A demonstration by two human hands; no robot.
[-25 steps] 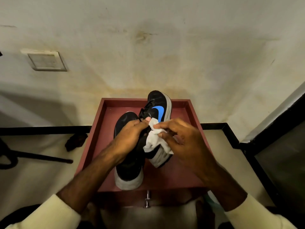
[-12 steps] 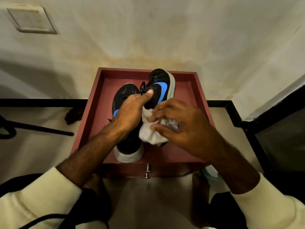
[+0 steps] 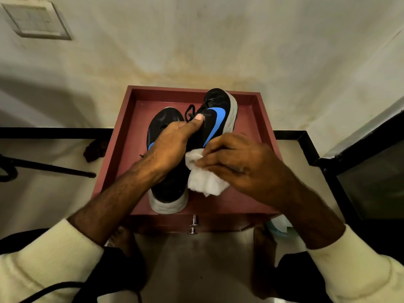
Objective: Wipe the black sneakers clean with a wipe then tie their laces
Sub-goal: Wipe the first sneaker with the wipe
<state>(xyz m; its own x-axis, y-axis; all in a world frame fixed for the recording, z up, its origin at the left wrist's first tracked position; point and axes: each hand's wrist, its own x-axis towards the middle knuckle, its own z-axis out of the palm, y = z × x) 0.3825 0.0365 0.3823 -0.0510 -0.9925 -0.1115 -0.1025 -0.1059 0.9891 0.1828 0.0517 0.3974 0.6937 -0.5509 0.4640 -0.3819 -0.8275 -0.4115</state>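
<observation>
no letters or numbers are reading anywhere in view. one brand sign only: a blue swoosh is showing on the side of the tilted sneaker, which is leaning near the far right corner of the red tray. the mark's lower tail is running in behind the wipe. a small blue patch is peeking out on the flat sneaker toward the tray's left edge; the left hand is covering the rest, so its shape is not making out.
</observation>
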